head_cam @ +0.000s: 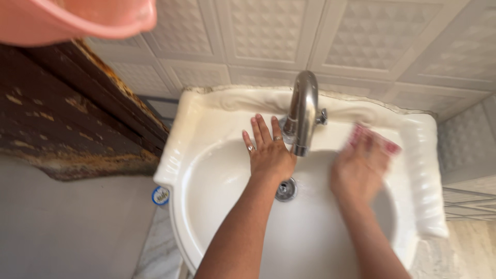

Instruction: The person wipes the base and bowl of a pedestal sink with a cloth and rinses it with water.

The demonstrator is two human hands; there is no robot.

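White corner sink [206, 170], glossy, steel tap [303, 111] at back; left hand [268, 150] flat inside, fingers spread; right hand [361, 165] blurred, pressing pink cloth [390, 147]; round blue-white sticker [160, 196] below left rim.

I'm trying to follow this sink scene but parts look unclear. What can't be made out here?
- Right hand: motion blur hides whatever pink thing it holds.
- Pink basin: cut off by the top edge.
- Drain: partly covered by the left hand.
- Sink: front rim cut off by the bottom edge.
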